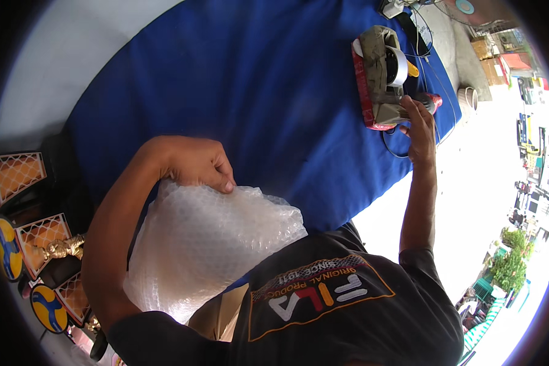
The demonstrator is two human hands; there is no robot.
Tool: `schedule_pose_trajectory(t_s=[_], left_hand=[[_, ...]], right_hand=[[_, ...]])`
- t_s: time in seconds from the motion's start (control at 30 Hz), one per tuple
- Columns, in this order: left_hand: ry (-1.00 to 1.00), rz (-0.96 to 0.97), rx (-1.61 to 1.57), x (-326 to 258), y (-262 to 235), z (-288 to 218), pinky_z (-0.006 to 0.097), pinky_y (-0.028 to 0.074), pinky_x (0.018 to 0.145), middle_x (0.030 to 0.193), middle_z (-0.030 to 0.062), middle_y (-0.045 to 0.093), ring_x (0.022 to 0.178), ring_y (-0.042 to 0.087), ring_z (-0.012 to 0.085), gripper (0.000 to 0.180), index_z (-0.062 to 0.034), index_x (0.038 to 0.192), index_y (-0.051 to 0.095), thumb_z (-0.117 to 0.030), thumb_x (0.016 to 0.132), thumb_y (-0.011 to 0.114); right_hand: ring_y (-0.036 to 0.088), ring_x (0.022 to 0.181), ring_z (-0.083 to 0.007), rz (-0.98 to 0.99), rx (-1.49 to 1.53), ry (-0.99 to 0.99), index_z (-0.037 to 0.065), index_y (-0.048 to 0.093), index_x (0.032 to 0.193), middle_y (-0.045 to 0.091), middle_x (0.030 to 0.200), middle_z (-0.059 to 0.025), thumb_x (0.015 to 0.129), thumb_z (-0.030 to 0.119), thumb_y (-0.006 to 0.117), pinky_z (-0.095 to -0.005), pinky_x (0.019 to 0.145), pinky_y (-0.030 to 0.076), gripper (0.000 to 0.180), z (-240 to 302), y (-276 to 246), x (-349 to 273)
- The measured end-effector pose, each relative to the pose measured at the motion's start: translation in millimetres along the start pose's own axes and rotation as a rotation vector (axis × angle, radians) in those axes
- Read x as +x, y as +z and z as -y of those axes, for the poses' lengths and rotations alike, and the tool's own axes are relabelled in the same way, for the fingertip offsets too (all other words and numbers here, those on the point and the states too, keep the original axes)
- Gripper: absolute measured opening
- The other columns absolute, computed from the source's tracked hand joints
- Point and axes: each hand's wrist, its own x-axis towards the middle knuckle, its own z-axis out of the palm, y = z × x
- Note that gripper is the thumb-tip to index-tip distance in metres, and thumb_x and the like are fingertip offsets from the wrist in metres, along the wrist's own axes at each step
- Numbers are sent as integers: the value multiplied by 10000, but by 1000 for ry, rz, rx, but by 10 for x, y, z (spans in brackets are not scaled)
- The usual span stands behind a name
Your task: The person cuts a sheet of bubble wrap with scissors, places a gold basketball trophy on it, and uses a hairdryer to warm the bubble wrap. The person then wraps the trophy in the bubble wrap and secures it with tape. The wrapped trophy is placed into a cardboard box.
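My left hand (198, 163) is closed on the upper edge of a sheet of clear bubble wrap (216, 235). The wrap hangs in front of my body and spreads over the near edge of the blue-covered table. At the far right, my right hand (422, 131) reaches to the near end of a khaki tape dispenser (387, 113). Its fingers are stretched out, with the thumb apart, and the fingertips seem to touch that end. A roll of tape (398, 67) sits in the dispenser, which has red along its left side. Whether a tape end is between the fingers cannot be made out.
A blue cloth (244, 91) covers the table. Beyond my right fingers lies a red object (434, 101), partly hidden. Cables (430, 46) run along the right edge, and a fan (476, 12) stands behind. Trophies with ball emblems (49, 308) crowd the left side.
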Motion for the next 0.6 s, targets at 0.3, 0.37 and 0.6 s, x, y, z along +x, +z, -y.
schedule_pose_trajectory(t_s=[0.3, 0.37, 0.6], left_hand=[[9, -6, -13, -23, 6, -39, 343, 501, 942, 1107, 107, 734, 1019, 694, 215, 323, -80, 1145, 734, -303, 915, 689], [5, -9, -1, -22, 5, -34, 345, 503, 938, 1107, 107, 735, 1013, 695, 208, 318, -80, 1140, 736, -301, 917, 685], [38, -30, -36, -44, 33, 2, 350, 518, 903, 1075, 112, 740, 962, 710, 201, 319, -71, 1151, 729, -292, 930, 660]], right_hand=[[633, 1161, -252, -261, 938, -177, -40, 664, 1072, 644, 1233, -198, 987, 95, 542, -392, 994, 523, 201, -326, 84, -849], [666, 1098, -257, -295, 1132, 107, -33, 675, 1029, 682, 1155, -172, 975, 63, 556, -356, 964, 543, 162, -656, 229, -718], [659, 705, -179, 583, 1279, 622, 48, 596, 717, 664, 813, -150, 908, -23, 593, -239, 573, 544, 204, -694, 412, -447]])
